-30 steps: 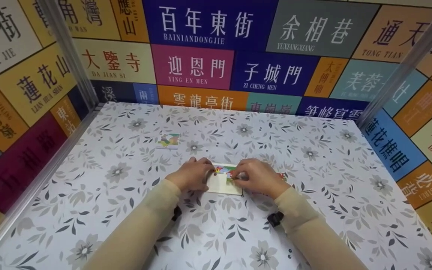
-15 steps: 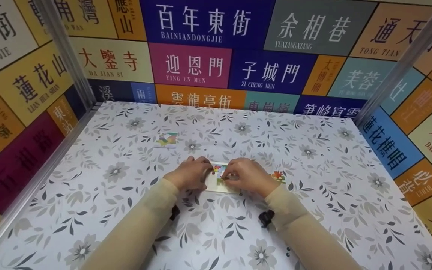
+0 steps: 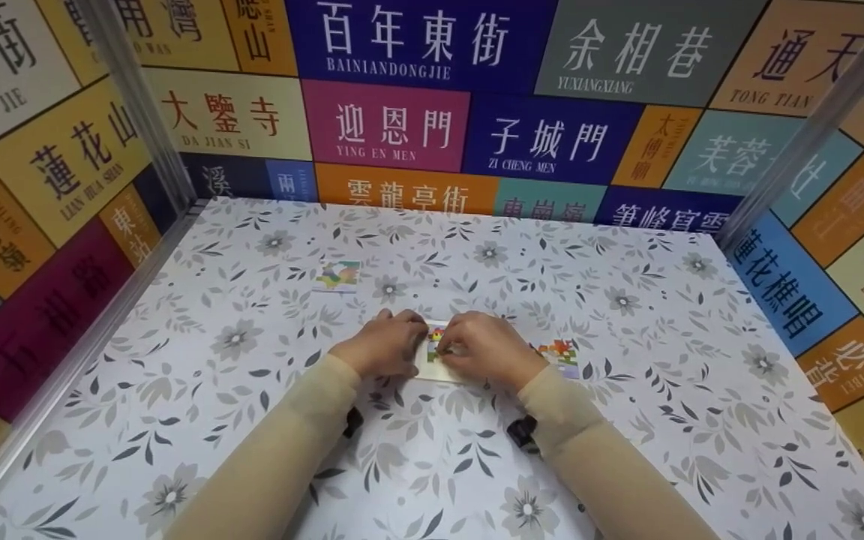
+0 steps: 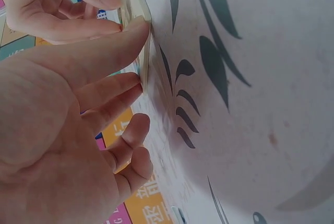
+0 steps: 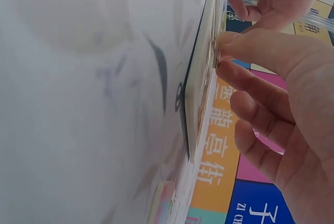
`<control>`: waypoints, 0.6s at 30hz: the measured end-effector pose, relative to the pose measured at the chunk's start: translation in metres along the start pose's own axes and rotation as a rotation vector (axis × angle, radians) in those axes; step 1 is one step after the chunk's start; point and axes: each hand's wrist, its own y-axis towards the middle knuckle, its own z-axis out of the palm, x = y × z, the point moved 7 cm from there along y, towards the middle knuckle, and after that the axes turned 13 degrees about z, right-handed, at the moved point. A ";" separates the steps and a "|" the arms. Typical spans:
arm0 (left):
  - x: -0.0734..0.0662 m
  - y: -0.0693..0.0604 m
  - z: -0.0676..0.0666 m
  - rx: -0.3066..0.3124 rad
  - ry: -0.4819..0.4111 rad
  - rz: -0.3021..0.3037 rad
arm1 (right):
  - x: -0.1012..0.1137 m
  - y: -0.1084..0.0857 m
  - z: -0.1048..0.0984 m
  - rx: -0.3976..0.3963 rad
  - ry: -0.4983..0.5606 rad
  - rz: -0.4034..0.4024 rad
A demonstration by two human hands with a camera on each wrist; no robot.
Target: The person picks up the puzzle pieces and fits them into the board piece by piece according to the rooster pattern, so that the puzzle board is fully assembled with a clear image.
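A pale puzzle board lies flat on the patterned table, with colourful pieces along its upper left part. The left hand grips the board's left end; in the left wrist view its thumb and fingertips pinch the board's edge. Over the board, the right hand pinches a small puzzle piece between thumb and index finger, low against the board. Its other fingers curl loosely in the right wrist view. The right hand hides the board's right part in the head view.
Right of the right hand lies a group of joined colourful pieces. A second colourful picture square lies farther back on the left. Printed panels with large characters stand behind and beside the table, with clear strips at the corners.
The right hand has moved left across the board with the piece, toward the left hand. More of the pieces on the right now shows. The left hand keeps its hold.
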 end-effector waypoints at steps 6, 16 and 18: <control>0.000 0.001 0.001 -0.001 0.005 0.000 | 0.002 0.004 0.002 -0.008 -0.027 0.008; -0.002 0.000 -0.001 -0.015 0.012 0.024 | 0.006 0.010 0.006 -0.019 -0.057 0.005; -0.002 -0.001 -0.001 -0.022 0.020 0.039 | 0.007 0.010 0.007 -0.022 -0.061 -0.001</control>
